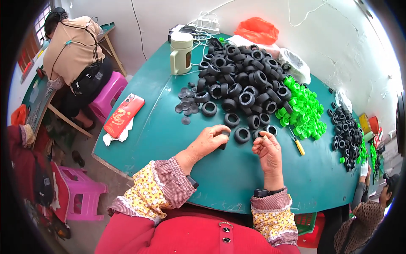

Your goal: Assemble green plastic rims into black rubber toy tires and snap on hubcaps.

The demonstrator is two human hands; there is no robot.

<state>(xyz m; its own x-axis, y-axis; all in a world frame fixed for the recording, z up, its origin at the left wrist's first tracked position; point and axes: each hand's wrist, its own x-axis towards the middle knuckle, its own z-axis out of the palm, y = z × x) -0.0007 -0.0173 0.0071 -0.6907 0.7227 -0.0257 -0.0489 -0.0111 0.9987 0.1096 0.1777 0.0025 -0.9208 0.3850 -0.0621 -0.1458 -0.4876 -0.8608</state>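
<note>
My left hand (208, 143) is closed around a small black tyre (223, 143), its fingers covering most of it, just above the green tabletop (169, 139). To its right, my right hand (269, 153) is raised with thumb and fingers pinched together; whatever may be between them is hidden. Loose black tyres lie just beyond both hands, one (242, 135) between them. Farther back rises a large heap of black tyres (243, 78), with a pile of bright green plastic wheel hubs (305, 111) on its right side. Thin black discs (186, 101) lie scattered left of the heap.
A yellow-handled screwdriver (298, 145) lies right of my hands. On the left are a red phone (124, 116) and a lidded mug (182, 53). More tyres (344, 135) cover the right end. One person (76, 55) sits far left, another (368, 216) at right. Pink stools (82, 190) stand left.
</note>
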